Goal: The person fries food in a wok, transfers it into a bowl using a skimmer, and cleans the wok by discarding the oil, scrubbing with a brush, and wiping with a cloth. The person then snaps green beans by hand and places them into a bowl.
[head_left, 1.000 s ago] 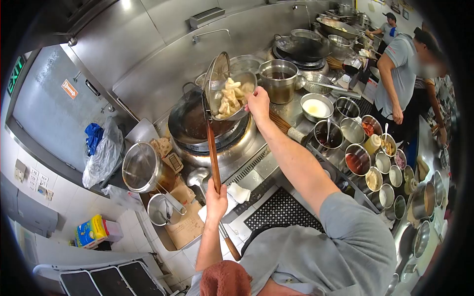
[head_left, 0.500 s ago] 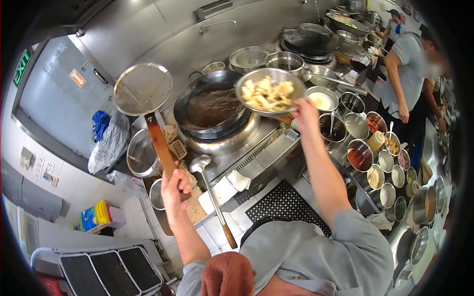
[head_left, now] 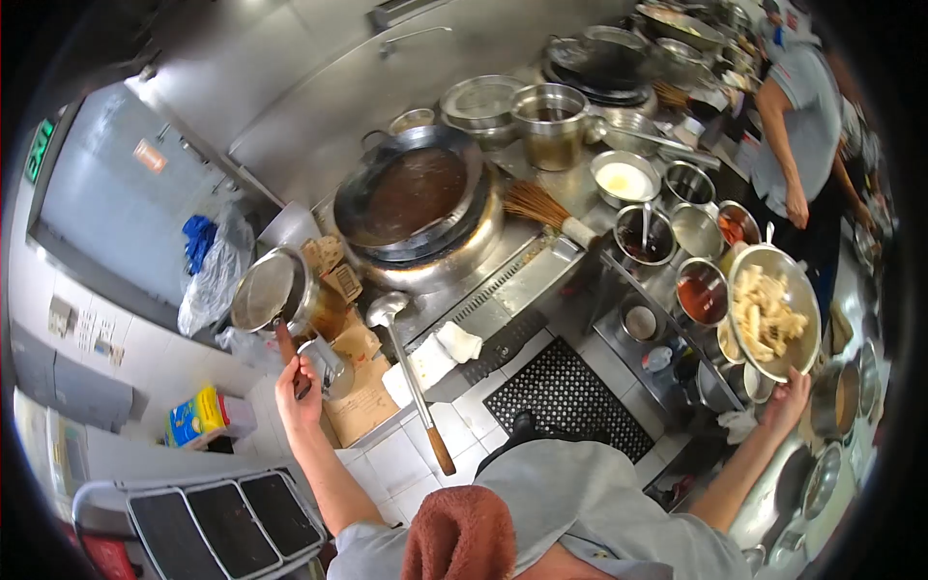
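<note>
My left hand (head_left: pixel 302 389) is closed round the wooden handle of a round mesh strainer (head_left: pixel 266 295). The strainer's mesh lies over a metal pot (head_left: pixel 324 309) at the left of the stove; whether it rests on the rim I cannot tell. Out at the far right, my right hand (head_left: pixel 785 401) grips the near rim of a metal bowl (head_left: pixel 812 324). Pale golden fried pieces (head_left: pixel 766 314) fill much of this tilted bowl, which hangs above the seasoning containers and hides some of them. Dark liquid covers the bottom of the wok (head_left: pixel 411 198) between my hands.
A ladle (head_left: pixel 411 372) lies across the stove's front edge beside folded white cloths (head_left: pixel 435 367). A bamboo brush (head_left: pixel 541 208) sits right of the wok. Sauce containers (head_left: pixel 701 290) crowd the right counter. A co-worker (head_left: pixel 797 126) stands beyond it. A black mat (head_left: pixel 570 396) covers the floor.
My right hand has carried the bowl of fried pieces from beside the wok to the far right. My left hand has lowered the strainer left and down, over the pot.
</note>
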The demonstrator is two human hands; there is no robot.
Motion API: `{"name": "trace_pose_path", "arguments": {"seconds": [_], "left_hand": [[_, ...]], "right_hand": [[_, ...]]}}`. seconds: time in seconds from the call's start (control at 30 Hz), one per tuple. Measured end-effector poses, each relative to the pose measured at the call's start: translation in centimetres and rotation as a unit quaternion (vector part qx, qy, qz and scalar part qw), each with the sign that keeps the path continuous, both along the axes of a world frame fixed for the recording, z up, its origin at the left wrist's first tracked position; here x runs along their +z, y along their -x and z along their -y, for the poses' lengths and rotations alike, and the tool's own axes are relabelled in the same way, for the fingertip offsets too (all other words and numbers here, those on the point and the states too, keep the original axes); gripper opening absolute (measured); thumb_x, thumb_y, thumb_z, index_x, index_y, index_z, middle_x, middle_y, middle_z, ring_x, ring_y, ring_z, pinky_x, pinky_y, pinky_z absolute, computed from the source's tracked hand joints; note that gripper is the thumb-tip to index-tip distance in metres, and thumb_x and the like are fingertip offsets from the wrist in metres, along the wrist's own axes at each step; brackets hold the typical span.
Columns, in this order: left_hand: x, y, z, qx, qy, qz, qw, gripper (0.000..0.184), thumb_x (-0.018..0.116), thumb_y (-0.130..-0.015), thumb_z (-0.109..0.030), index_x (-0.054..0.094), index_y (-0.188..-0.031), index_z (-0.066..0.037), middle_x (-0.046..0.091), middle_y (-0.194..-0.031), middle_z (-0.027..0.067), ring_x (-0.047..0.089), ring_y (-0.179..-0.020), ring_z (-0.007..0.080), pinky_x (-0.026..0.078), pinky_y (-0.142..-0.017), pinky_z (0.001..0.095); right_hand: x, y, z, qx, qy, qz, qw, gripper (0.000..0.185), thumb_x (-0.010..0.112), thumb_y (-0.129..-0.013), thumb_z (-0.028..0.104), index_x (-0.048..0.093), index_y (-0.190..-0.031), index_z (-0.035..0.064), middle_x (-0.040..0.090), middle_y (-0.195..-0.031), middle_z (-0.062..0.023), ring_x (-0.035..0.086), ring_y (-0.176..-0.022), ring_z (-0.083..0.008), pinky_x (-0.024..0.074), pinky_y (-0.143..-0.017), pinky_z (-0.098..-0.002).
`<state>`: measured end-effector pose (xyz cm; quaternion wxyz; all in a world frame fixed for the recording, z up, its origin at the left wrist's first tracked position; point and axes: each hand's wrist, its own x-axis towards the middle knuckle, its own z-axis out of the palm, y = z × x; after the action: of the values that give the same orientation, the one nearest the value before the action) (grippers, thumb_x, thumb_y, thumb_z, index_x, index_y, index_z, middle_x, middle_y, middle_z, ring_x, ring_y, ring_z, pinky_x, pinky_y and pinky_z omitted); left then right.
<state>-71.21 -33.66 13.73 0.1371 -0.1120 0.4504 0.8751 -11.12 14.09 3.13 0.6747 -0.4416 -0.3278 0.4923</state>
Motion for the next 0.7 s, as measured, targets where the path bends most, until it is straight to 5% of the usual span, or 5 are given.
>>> {"name": "trace_pose_path", "arguments": {"seconds": [0.07,0.13,0.2,0.33,0.7], "left_hand": [[1.1,-1.1,-1.2,0.018,0.098,-0.007,0.995,0.010,0.058,-0.092,-0.010,0.058,-0.097,-0.002,0.054,-0.076,0.0018,0.049,-0.062,0.0085,0.043,-0.055,0.0189],[-0.5,-0.1,0.8,-0.120,0.016,-0.092,0.988,0.025,0.062,-0.090,-0.016,0.060,-0.111,-0.004,0.054,-0.077,0.0002,0.049,-0.066,0.0075,0.043,-0.058,0.0182],[-0.6,-0.7,0.1,-0.106,0.069,-0.121,0.985,0.043,0.062,-0.089,-0.020,0.053,-0.129,-0.006,0.054,-0.086,0.0041,0.050,-0.072,0.0070,0.046,-0.062,0.0206],[-3.1,-3.1,-9.4,-0.139,0.167,-0.137,0.966,0.041,0.060,-0.090,-0.020,0.054,-0.128,-0.003,0.056,-0.097,0.0079,0.055,-0.078,0.0119,0.048,-0.065,0.0241],[-8.2,-11.1,-22.6,-0.376,0.197,-0.167,0.890,0.040,0.060,-0.090,-0.021,0.054,-0.125,-0.003,0.057,-0.096,0.0086,0.055,-0.079,0.0133,0.048,-0.065,0.0256]], "right_hand": [[0.0,-4.8,1.7,-0.083,-0.039,0.002,0.996,0.008,0.058,-0.086,0.002,0.056,-0.093,0.0065,0.060,-0.080,0.0004,0.048,-0.053,-0.0008,0.0291,-0.038,-0.0147],[-0.3,-9.6,3.3,-0.168,-0.021,0.018,0.985,0.012,0.060,-0.085,0.004,0.057,-0.096,0.0048,0.061,-0.081,-0.0012,0.048,-0.054,-0.0016,0.0304,-0.040,-0.0153],[-2.0,-15.4,5.5,-0.232,-0.021,0.035,0.972,0.013,0.065,-0.082,0.006,0.059,-0.093,0.0060,0.060,-0.080,-0.0013,0.046,-0.053,-0.0042,0.0322,-0.042,-0.0174],[2.6,-16.7,10.1,-0.394,-0.057,-0.021,0.917,0.019,0.063,-0.078,0.002,0.047,-0.070,0.0092,0.046,-0.065,-0.0008,0.046,-0.053,-0.0098,0.0362,-0.042,-0.0225],[-0.3,-29.1,7.8,-0.618,-0.105,-0.026,0.778,0.017,0.057,-0.077,-0.001,0.041,-0.075,0.0047,0.052,-0.058,-0.0087,0.053,-0.044,-0.0175,0.0403,-0.038,-0.0272]]}}
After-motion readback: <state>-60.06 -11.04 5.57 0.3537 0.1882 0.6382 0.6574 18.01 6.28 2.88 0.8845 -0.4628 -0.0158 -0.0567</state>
